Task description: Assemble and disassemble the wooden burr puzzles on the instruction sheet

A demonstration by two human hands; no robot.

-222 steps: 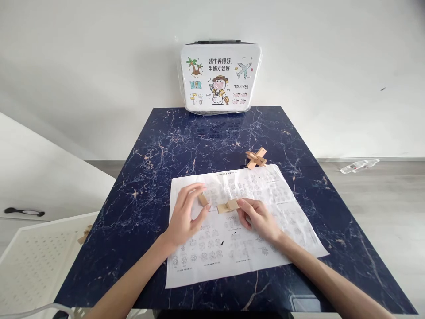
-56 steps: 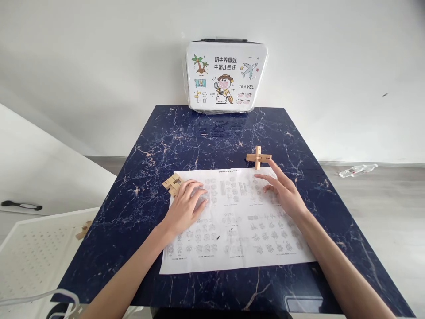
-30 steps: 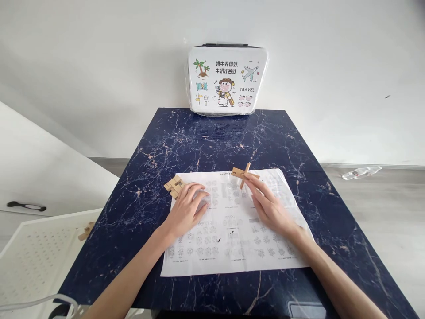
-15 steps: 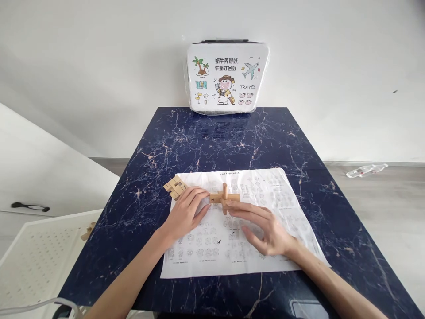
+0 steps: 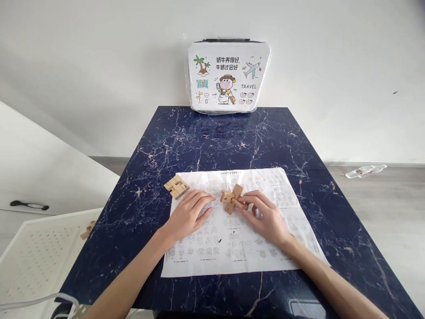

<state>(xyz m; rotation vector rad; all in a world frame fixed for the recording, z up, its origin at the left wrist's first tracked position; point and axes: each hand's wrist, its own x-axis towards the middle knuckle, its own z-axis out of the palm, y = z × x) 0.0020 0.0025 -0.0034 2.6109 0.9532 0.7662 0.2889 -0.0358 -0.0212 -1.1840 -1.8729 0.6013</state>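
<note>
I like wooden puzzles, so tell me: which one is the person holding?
The cross-shaped puzzle, pinched in the right hand above the paper. The flat, blocky puzzle lies ungripped at the paper's far left corner, near the left hand.

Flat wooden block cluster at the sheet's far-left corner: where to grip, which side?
Probably pinch the wooden block cluster across its outer edges, from above: it lies flat at the corner of the sheet, no underside exposed. The left hand rests open beside it; the right hand holds the cross puzzle.
</note>
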